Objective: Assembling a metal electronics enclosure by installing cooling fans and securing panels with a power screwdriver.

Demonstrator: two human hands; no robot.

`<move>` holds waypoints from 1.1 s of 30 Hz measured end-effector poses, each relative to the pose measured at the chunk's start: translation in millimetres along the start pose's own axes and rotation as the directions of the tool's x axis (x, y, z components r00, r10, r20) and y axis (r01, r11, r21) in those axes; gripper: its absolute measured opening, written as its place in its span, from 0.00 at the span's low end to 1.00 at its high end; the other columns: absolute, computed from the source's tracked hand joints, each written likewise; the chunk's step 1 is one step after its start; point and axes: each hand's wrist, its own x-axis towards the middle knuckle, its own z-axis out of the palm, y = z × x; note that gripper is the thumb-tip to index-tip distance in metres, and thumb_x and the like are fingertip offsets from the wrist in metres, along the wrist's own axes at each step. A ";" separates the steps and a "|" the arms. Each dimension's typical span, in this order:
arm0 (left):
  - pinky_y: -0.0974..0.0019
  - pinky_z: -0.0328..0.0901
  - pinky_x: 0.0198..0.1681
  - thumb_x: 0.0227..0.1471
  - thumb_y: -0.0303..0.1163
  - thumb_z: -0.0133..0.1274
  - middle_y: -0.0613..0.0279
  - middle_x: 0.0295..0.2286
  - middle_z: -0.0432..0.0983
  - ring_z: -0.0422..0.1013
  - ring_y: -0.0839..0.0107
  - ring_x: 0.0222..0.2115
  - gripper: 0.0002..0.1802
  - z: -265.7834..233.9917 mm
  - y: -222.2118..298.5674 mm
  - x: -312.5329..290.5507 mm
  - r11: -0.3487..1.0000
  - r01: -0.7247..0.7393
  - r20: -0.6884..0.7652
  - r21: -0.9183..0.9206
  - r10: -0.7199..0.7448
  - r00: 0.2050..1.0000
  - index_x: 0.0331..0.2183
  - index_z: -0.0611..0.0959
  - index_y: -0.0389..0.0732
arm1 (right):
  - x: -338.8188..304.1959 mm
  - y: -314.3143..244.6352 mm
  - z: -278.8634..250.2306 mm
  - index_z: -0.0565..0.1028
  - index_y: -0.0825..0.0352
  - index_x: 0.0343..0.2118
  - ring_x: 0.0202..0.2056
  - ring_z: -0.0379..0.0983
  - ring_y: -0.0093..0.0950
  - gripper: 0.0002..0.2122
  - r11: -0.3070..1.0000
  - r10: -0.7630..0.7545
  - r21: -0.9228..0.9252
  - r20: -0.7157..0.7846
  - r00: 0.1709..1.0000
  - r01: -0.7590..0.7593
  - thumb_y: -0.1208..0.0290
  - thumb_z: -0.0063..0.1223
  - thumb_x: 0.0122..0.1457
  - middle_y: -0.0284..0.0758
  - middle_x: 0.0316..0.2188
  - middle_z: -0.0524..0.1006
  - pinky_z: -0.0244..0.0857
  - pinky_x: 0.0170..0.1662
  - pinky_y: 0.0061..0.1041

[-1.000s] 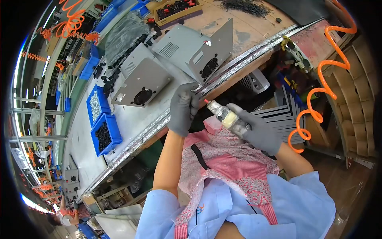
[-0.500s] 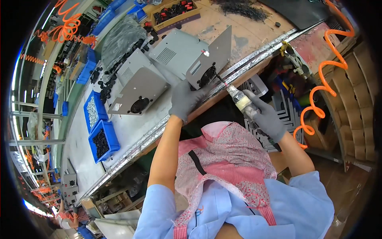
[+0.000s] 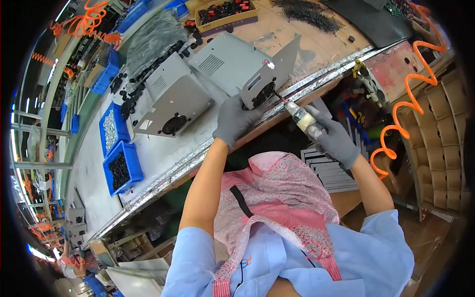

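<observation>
My gloved left hand [image 3: 236,119] is closed on the near lower edge of a grey sheet-metal housing [image 3: 225,62], beside a black fan [image 3: 263,94] in its upright panel. Some of those fingers are hidden behind the panel. In my gloved right hand [image 3: 337,139] is a power screwdriver [image 3: 303,118], its body wrapped in tape. Its thin bit points left and reaches the fan's right side; whether it sits in a screw is too small to tell. To the left stands a second grey housing [image 3: 173,91] with a black fan [image 3: 174,124] of its own.
Two blue bins, one of silvery screws [image 3: 110,131] and one of black parts [image 3: 118,171], stand at the bench's left. Loose black parts [image 3: 129,99] lie behind the housings. Farther back is a carton [image 3: 225,19]. An orange coiled hose [image 3: 403,106] hangs at right.
The view has shifted slightly. My left hand stays on the housing, and the screwdriver's bit remains at the fan's right side.
</observation>
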 end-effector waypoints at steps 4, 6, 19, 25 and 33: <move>0.64 0.67 0.39 0.40 0.48 0.64 0.52 0.32 0.80 0.76 0.63 0.33 0.29 -1.4 -4.1 -1.6 1.000 -0.009 -0.017 0.013 0.009 1.000 0.39 0.81 0.36 | -7.1 6.7 2.7 0.60 0.57 0.61 0.20 0.61 0.14 0.26 0.994 -0.112 -0.007 -0.041 0.993 0.112 0.71 0.46 0.58 0.27 0.26 0.71 0.58 0.24 0.15; 0.64 0.67 0.39 0.40 0.49 0.64 0.52 0.32 0.80 0.76 0.62 0.33 0.29 -1.7 -4.2 -1.0 0.999 -0.011 -0.013 0.042 0.011 1.000 0.39 0.81 0.37 | -10.4 5.9 5.4 0.61 0.56 0.61 0.22 0.64 0.16 0.26 0.997 -0.082 -0.001 -0.053 0.995 0.082 0.70 0.48 0.57 0.29 0.27 0.72 0.61 0.29 0.16; 0.67 0.67 0.38 0.43 0.41 0.63 0.57 0.35 0.80 0.75 0.70 0.34 0.26 0.2 -9.1 -10.7 0.996 0.041 -0.015 -0.081 -0.043 0.999 0.43 0.80 0.37 | -47.7 -11.2 8.9 0.61 0.55 0.61 0.18 0.61 0.13 0.27 0.999 -0.034 -0.001 -0.108 0.994 0.034 0.71 0.48 0.57 0.27 0.23 0.70 0.58 0.21 0.16; 0.71 0.67 0.38 0.48 0.29 0.57 0.57 0.38 0.79 0.74 0.75 0.36 0.19 -54.0 -38.9 -86.0 0.982 -0.189 -0.482 -0.006 0.162 0.861 0.45 0.80 0.41 | -59.8 -0.6 -21.2 0.61 0.54 0.61 0.17 0.59 0.13 0.27 1.000 0.001 -0.020 -0.218 0.976 -0.005 0.68 0.50 0.57 0.24 0.22 0.68 0.56 0.21 0.15; 0.67 0.67 0.46 0.59 0.42 0.47 0.53 0.48 0.71 0.73 0.64 0.42 0.21 -270.9 -73.2 -186.4 0.870 0.373 -0.940 0.323 0.251 0.230 0.48 0.77 0.38 | -52.9 13.5 -109.0 0.61 0.55 0.60 0.47 0.72 0.30 0.27 0.824 -0.154 -0.553 -0.435 0.887 -0.128 0.62 0.52 0.56 0.40 0.43 0.76 0.62 0.50 0.26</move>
